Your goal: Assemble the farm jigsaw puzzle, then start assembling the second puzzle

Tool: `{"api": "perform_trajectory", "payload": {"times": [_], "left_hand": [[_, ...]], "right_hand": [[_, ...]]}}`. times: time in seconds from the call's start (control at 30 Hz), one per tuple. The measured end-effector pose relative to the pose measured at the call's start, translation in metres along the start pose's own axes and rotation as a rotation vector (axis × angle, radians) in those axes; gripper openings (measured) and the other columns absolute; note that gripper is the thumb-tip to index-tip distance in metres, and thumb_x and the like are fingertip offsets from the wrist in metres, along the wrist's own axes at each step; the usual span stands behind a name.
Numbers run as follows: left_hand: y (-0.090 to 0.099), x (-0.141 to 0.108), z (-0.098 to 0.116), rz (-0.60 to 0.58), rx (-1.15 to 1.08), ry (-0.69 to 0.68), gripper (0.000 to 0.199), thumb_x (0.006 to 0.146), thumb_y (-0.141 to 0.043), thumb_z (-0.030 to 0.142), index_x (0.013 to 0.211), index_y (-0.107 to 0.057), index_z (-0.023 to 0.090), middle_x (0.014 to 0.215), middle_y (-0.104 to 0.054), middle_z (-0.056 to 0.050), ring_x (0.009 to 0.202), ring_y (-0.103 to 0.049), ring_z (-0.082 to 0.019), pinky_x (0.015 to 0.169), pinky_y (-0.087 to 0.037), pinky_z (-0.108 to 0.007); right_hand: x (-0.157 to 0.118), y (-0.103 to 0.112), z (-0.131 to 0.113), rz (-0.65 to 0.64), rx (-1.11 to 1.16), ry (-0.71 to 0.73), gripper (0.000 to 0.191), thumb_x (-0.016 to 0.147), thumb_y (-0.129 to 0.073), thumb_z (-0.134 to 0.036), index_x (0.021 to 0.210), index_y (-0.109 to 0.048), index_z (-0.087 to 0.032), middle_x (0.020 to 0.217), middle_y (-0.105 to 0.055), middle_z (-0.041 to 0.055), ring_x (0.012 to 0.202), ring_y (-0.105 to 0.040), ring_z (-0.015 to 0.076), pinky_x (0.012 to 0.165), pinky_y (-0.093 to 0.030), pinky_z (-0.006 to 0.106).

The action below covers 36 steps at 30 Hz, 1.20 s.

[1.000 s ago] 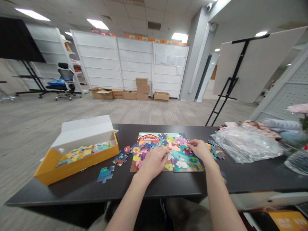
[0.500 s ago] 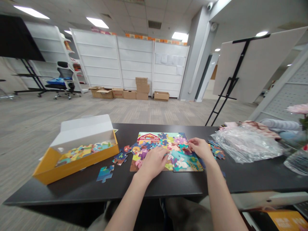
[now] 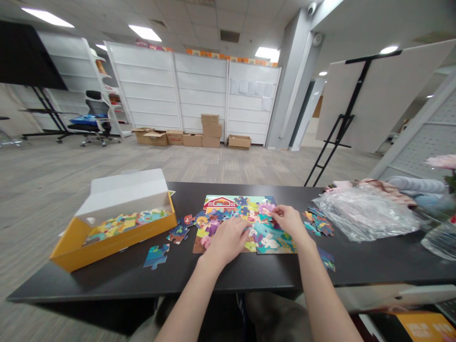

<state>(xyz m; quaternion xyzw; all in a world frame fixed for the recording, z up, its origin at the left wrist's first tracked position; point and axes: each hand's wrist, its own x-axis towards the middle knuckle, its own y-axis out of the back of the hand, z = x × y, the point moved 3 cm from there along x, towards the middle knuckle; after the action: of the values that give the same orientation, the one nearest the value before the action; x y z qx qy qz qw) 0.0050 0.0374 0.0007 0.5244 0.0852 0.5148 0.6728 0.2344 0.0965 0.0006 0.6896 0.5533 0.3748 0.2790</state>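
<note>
The jigsaw puzzle [image 3: 269,241] is laid flat on the desk [image 3: 221,275], lower centre, apparently steadied by the left hand [image 3: 230,237], thumb apart. The right hand [image 3: 290,222] is angled for fingertip control, digits nearly together; any grip cannot be confirmed.

The single view looks from the wearer's head, forward across the black rectangular table [image 3: 221,280] and down at its near edge, close above it. Beyond the table's far edge, it faces the tall white slatted shelving panels [image 3: 142,90], well away across the grey-beige striped carpet [image 3: 228,166].
</note>
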Motion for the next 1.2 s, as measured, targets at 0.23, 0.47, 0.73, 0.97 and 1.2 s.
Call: {"api": "perform_trajectory", "payload": {"times": [0.23,0.47,0.73,0.97,1.2], "left_hand": [[-0.001,0.000,-0.001,0.002,0.017,-0.004,0.018,0.097,-0.054,0.022,0.105,-0.069,0.019,0.106,-0.074,-0.007,0.102,-0.066,-0.023,0.092,-0.052,-0.037],[0.000,0.000,0.002,-0.010,-0.001,0.011,0.017,0.096,-0.055,0.021,0.105,-0.070,0.020,0.107,-0.074,-0.006,0.103,-0.067,-0.022,0.093,-0.053,-0.035],[0.002,0.000,0.003,-0.016,0.018,0.014,0.018,0.096,-0.054,0.020,0.104,-0.070,0.019,0.106,-0.074,-0.007,0.102,-0.067,-0.023,0.092,-0.053,-0.036],[0.004,-0.002,0.000,-0.009,0.016,0.012,0.017,0.095,-0.054,0.018,0.103,-0.070,0.020,0.105,-0.074,-0.005,0.101,-0.067,-0.022,0.090,-0.052,-0.034],[0.011,-0.003,0.002,-0.012,0.026,0.024,0.016,0.096,-0.055,0.020,0.101,-0.070,0.020,0.102,-0.075,-0.005,0.098,-0.067,-0.021,0.088,-0.051,-0.034]], "right_hand": [[-0.001,-0.004,0.001,-0.006,-0.126,0.147,0.015,0.085,-0.063,-0.028,0.087,-0.075,-0.018,0.087,-0.074,0.0079,0.080,-0.067,0.0209,0.072,-0.045,0.028],[-0.002,-0.011,-0.010,-0.094,-0.184,0.289,0.015,0.083,-0.068,-0.031,0.086,-0.072,-0.017,0.078,-0.065,0.0047,0.077,-0.060,0.0205,0.070,-0.041,0.028],[0.000,-0.011,-0.005,-0.095,-0.250,0.317,0.016,0.085,-0.064,-0.031,0.080,-0.070,-0.017,0.081,-0.065,0.0070,0.081,-0.060,0.0214,0.073,-0.042,0.028],[-0.001,-0.017,-0.004,-0.074,-0.189,0.337,0.028,0.084,-0.062,-0.018,0.110,-0.073,-0.016,0.107,-0.067,0.0116,0.096,-0.063,0.0212,0.087,-0.045,0.029],[0.000,-0.020,-0.008,-0.142,-0.247,0.325,0.029,0.093,-0.053,-0.016,0.113,-0.073,-0.019,0.116,-0.067,0.0115,0.103,-0.063,0.0206,0.093,-0.044,0.030]]}}
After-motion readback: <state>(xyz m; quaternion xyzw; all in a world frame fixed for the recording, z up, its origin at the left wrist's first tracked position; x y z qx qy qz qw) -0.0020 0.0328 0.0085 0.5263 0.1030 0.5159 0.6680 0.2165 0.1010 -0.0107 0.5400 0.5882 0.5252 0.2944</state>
